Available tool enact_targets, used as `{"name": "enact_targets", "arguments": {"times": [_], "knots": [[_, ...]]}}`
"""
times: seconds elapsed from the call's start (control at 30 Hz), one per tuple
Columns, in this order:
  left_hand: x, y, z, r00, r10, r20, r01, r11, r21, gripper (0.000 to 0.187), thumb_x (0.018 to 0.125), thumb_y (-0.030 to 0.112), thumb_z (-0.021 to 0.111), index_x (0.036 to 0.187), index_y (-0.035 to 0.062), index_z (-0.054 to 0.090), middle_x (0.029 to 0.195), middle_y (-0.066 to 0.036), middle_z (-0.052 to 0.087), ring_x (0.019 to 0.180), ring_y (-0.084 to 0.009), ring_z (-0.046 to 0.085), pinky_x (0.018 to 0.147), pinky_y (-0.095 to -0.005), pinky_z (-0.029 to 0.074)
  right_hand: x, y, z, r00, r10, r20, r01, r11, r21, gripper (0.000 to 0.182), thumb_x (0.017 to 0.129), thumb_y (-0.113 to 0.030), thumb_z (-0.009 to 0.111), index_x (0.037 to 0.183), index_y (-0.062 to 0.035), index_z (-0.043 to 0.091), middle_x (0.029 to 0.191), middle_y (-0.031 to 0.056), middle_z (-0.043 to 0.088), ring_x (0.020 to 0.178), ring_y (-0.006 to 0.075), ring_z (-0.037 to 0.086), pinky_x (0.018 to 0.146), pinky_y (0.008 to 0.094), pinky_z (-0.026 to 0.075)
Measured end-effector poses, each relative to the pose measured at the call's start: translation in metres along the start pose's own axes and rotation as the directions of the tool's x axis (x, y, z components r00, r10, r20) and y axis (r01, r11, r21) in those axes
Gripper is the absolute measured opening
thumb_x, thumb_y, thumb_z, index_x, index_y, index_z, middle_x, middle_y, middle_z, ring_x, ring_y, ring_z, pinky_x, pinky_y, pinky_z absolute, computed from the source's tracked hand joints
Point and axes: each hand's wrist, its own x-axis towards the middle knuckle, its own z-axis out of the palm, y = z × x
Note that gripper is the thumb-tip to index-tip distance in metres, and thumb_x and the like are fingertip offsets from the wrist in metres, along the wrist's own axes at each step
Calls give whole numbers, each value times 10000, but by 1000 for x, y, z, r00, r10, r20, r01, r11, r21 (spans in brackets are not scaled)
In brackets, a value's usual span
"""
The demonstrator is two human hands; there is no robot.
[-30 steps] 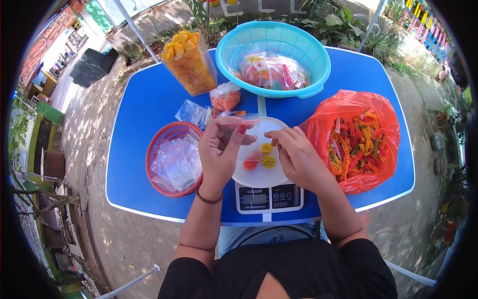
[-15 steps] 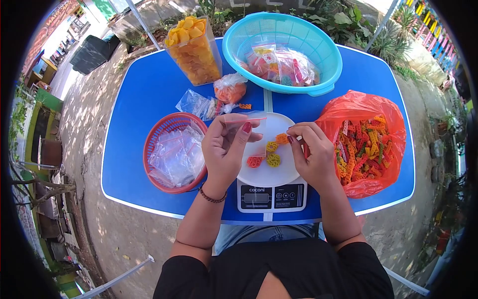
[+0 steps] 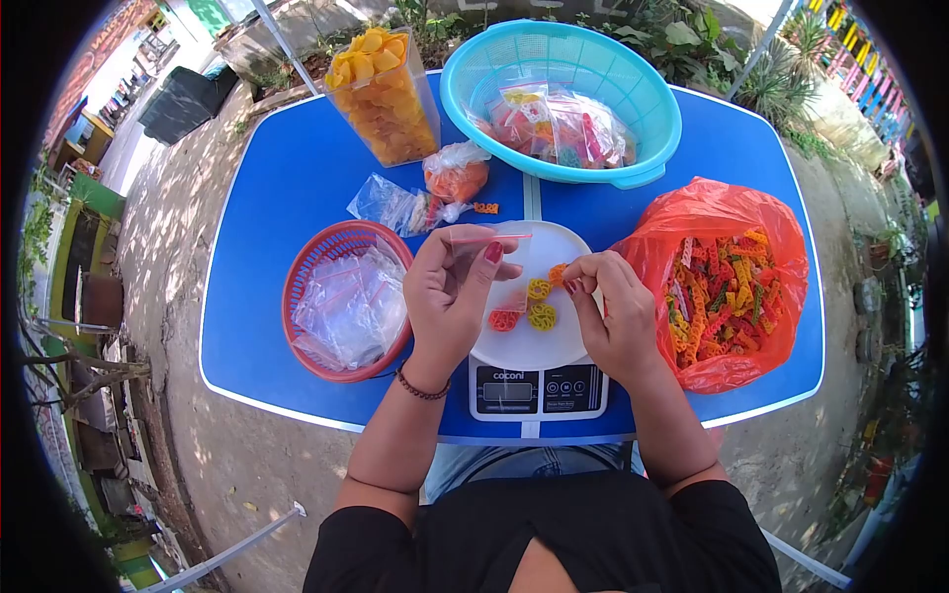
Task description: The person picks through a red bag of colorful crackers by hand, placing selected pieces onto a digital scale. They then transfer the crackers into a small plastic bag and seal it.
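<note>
A small clear zip bag [image 3: 509, 259] with a red strip along its top is held in my left hand [image 3: 453, 287], over the left side of a white round plate [image 3: 563, 341]. The plate rests on a kitchen scale [image 3: 539, 392]. Yellow wheel-shaped pieces [image 3: 541, 316] and a red one [image 3: 503, 319], partly behind the bag, show at the plate. My right hand [image 3: 613, 301], at the plate's right side, pinches an orange piece [image 3: 558, 275] between thumb and fingers.
A red basket [image 3: 297, 346] of empty clear bags stands left; a red plastic bag [image 3: 736, 371] of colourful pieces lies right. Behind are a chip container [image 3: 395, 119], a tied bag of orange stuff [image 3: 457, 178] and a turquoise basket [image 3: 633, 99] holding filled packets.
My right hand has shifted slightly left and down with the orange piece. My left hand and the small bag have hardly moved.
</note>
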Motion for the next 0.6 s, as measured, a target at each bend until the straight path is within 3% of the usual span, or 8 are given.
{"name": "enact_targets", "arguments": {"times": [0.03,0.13,0.33,0.6], "knots": [[0,0,-1,1000,-5,-2,5,1000,4,142,1031,67,614,1145,-13,593,1061,-171,736,888,-195,749,794,-308,628,1,-1,-1,1000,1,15,-1,1000,-11,182,838,97,624,959,-38,634,957,87,648,896,287,574,788,394,455],[0,-1,-2,1000,-1,-11,1,1000,0,139,1031,65,613,1142,-16,593,1061,-171,735,882,-194,748,789,-305,627,3,-8,-5,998,-20,60,36,958,-283,211,831,72,642,972,-81,677,1108,92,635,988,301,543,880,399,427],[0,0,-2,999,25,-27,-26,1000,-13,138,1030,64,614,1138,-20,594,1061,-172,734,861,-188,746,774,-299,626,-1,-5,-5,988,-11,155,48,971,-236,262,817,13,676,1039,-122,716,1370,122,511,1089,333,489,947,417,409],[-1,1,0,999,36,-25,-36,999,-2,140,1028,70,618,1134,-18,597,1051,-167,734,849,-181,744,769,-295,623,-8,-15,23,974,-27,223,102,938,-331,241,847,-80,715,1088,-83,729,1315,132,533,1092,352,501,987,434,424]]}}
